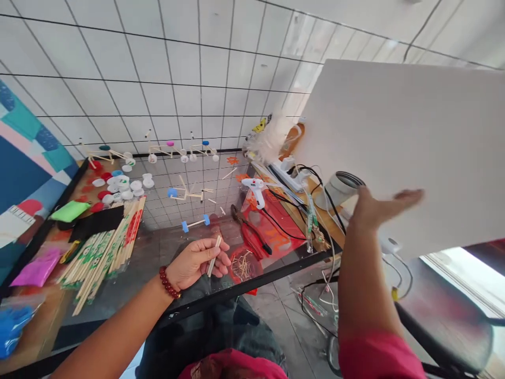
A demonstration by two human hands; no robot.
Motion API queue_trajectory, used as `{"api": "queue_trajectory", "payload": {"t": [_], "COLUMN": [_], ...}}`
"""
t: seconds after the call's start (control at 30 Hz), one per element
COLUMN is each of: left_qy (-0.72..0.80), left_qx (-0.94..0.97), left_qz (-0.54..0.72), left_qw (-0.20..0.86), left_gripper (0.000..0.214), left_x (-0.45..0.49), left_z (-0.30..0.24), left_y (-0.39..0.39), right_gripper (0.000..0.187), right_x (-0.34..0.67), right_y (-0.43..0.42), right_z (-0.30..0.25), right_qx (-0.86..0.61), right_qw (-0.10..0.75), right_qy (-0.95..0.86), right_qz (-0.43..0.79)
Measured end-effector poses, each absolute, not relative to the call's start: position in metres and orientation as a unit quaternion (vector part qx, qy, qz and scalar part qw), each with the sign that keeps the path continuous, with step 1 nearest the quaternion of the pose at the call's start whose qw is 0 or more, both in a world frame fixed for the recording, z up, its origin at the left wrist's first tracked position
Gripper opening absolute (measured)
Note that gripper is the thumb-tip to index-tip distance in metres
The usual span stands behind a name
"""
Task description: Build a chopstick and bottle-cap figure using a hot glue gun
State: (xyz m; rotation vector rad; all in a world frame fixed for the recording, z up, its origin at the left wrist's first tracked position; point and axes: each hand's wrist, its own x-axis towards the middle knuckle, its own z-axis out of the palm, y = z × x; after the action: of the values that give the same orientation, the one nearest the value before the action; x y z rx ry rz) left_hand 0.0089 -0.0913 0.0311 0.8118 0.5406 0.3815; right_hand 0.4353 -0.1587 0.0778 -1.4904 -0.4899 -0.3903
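— What do the hands hold?
— Left hand, frame centre, pinches a short wooden stick above the counter front edge. Right hand grips a white board raised at right.
— Open room?
— Bare glass ahead; chopsticks lie left. Their printing is unreadable.

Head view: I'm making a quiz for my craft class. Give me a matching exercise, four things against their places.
Things:
1. wooden stick
2. white foam board
3. glue gun
4. chopstick packs

Places:
A. on the red sheet, centre of the table
B. in the left hand
C. lying on the table, left of the left hand
D. raised in the air by the right hand

Pairs: 1-B, 2-D, 3-A, 4-C
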Motion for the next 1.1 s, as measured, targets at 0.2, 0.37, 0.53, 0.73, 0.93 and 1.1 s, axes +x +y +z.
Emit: {"api": "queue_trajectory", "payload": {"t": [0.2,0.37,0.53,0.73,0.93,1.1], "left_qy": [0.256,0.282,0.293,0.292,0.280,0.280], "left_qx": [0.329,0.261,0.237,0.230,0.238,0.253], "left_qz": [0.268,0.389,0.406,0.438,0.437,0.432], "left_qw": [0.869,0.837,0.832,0.818,0.821,0.819], "left_gripper": [0.018,0.012,0.011,0.014,0.015,0.016], "left_x": [0.010,0.000,0.001,0.002,0.000,0.007], "left_z": [0.037,0.050,0.049,0.048,0.049,0.044], "left_y": [-0.086,-0.072,-0.070,-0.071,-0.073,-0.078], "right_gripper": [0.036,0.124,0.112,0.115,0.112,0.114], "right_x": [0.260,0.183,0.176,0.177,0.175,0.176], "right_y": [-0.133,-0.093,-0.084,-0.094,-0.096,-0.097], "right_z": [0.078,0.060,0.043,0.042,0.039,0.033], "right_qx": [-0.519,-0.389,-0.436,-0.422,-0.418,-0.422], "right_qw": [0.599,0.338,0.352,0.364,0.378,0.371], "right_qy": [-0.605,-0.846,-0.822,-0.824,-0.821,-0.821], "right_qz": [-0.071,0.134,0.104,0.106,0.088,0.097]}}
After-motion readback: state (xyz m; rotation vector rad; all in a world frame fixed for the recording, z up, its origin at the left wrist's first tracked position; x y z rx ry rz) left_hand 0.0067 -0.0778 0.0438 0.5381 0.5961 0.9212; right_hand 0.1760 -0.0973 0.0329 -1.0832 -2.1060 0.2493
